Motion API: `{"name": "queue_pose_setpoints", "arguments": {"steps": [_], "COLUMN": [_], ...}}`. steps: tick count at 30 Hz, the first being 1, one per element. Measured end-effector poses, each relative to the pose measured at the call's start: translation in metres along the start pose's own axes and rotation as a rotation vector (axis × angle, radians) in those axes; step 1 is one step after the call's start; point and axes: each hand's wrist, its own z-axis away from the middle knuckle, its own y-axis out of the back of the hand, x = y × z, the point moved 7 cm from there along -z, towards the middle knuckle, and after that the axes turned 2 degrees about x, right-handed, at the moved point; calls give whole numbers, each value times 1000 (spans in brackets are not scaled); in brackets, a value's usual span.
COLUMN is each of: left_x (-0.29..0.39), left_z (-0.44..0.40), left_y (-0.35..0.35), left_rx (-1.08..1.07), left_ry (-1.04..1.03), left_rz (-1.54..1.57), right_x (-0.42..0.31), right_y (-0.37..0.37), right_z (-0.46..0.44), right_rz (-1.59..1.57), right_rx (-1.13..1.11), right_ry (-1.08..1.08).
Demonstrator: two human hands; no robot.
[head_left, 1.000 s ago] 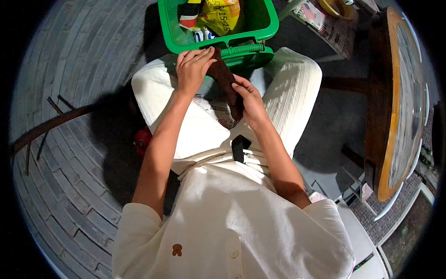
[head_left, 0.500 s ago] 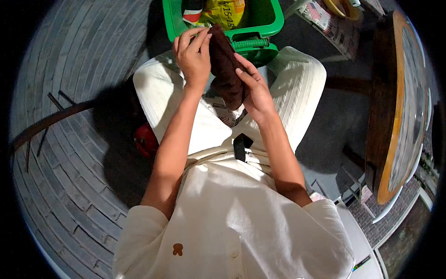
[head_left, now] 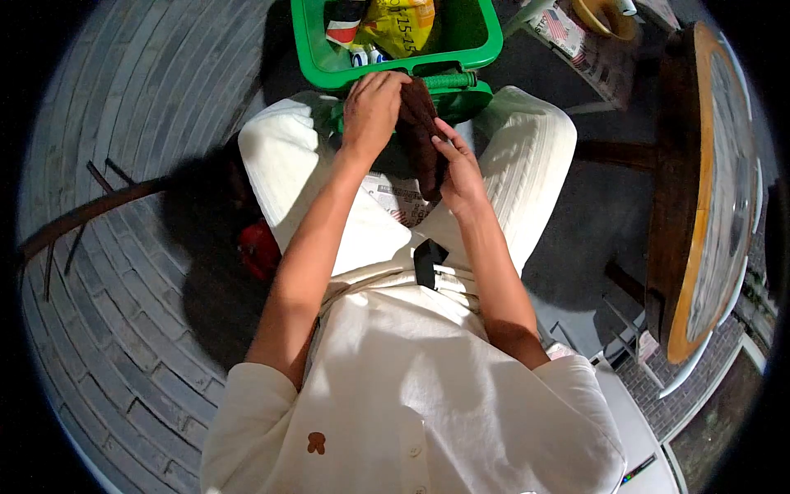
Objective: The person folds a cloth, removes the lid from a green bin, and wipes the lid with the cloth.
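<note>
Brickwork (head_left: 123,296) fills the left, crossed by a dark curved bar (head_left: 90,216); beyond it, we cannot identify a red object (head_left: 260,249), partly behind the left arm. Near the left corner of a green bin (head_left: 329,76), cut off above, lies a red-white-black packet (head_left: 344,29); a yellow bag (head_left: 399,25) beside it reads "15-15". Before the bin's near edge, the left hand (head_left: 374,114) pinches the top of a brown cloth (head_left: 420,136), its thumb hidden; the right hand (head_left: 461,169) clamps the cloth's right side. Rightward we see a flag-printed stand (head_left: 559,29) and a wood-rimmed table (head_left: 702,206).
</note>
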Motion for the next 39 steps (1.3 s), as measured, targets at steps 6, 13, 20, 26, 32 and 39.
{"name": "queue_pose_setpoints", "arguments": {"steps": [6, 13, 20, 26, 32, 39], "left_x": [0, -18, -15, -25, 1, 28], "left_z": [-4, -7, 2, -23, -50, -37], "left_y": [-4, -16, -10, -4, 4, -54], "left_rx": [-83, -152, 36, -176, 139, -155], "left_ry": [-36, -59, -77, 124, 112, -43], "left_rz": [-55, -24, 30, 61, 164, 28], "right_x": [8, 13, -3, -19, -63, -47], "right_y": [16, 13, -3, -10, -31, 24], "right_z": [2, -1, 29, 37, 36, 6], "right_rz": [96, 9, -37, -77, 46, 49], "right_rx": [47, -2, -56, -109, -94, 54], "right_ry": [93, 14, -91, -66, 243, 221]}}
